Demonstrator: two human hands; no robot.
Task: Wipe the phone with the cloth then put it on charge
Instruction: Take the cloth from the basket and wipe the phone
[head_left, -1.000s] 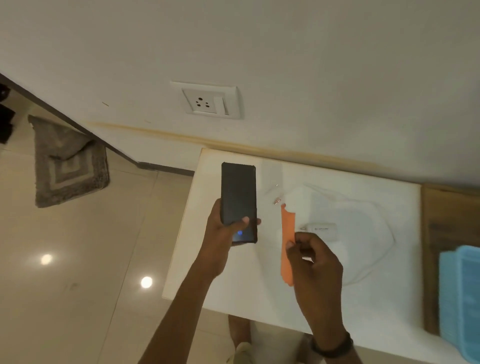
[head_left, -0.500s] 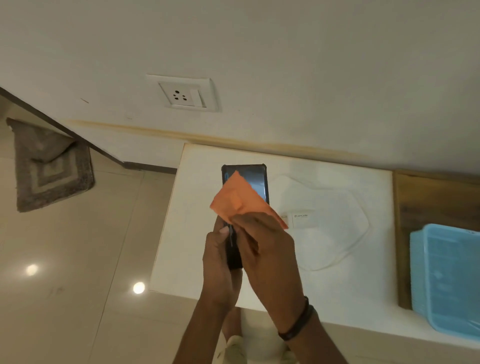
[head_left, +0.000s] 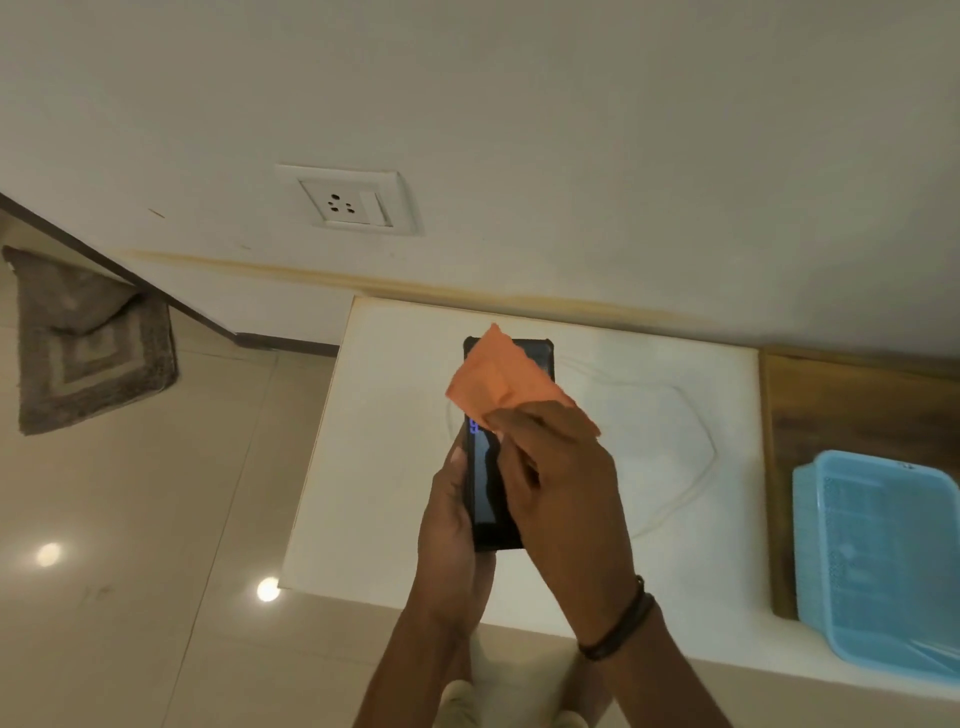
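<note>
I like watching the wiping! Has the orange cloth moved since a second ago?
Yes. The orange cloth went toward the white table's far edge by the wall, onto the phone.

White counter (head_left: 395, 467) against wall. Blue perforated basket (head_left: 883, 561) at right, partly over wooden board (head_left: 841, 405). Grey mat (head_left: 88, 343) on tiled floor (head_left: 130, 519).

The orange cloth (head_left: 498, 382) and the right hand (head_left: 561, 493) cover most of the phone (head_left: 483, 483), and the left hand (head_left: 449, 525) hides its left edge. The purple marks on the screen are too blurred to read. The right picture edge cuts off the blue basket (head_left: 883, 561), and the left edge cuts off the grey mat (head_left: 88, 343).
</note>
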